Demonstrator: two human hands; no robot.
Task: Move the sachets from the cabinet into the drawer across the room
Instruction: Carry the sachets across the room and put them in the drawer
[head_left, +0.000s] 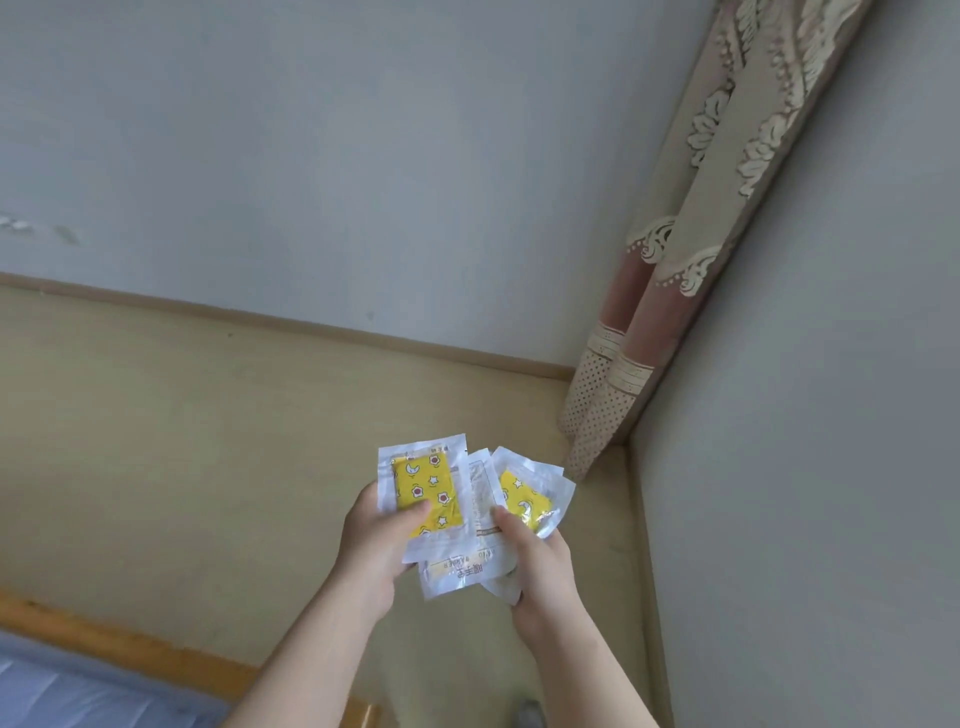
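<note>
Both hands hold a fan of white sachets over the beige floor. My left hand (376, 540) grips a sachet with a yellow star-and-flower panel (423, 488), thumb pressed on its lower edge. My right hand (535, 566) pinches another yellow-panel sachet (527, 501) at the right of the fan. Between them lies a plain white sachet with printed text (465, 564), overlapped by the other two. Neither the cabinet nor the drawer is in view.
A grey wall (311, 156) meets the beige floor (182, 441) along a wooden skirting. A patterned curtain (691, 249) hangs in the room corner at the right. A wooden bed frame with a blue mattress (78, 680) sits at the lower left.
</note>
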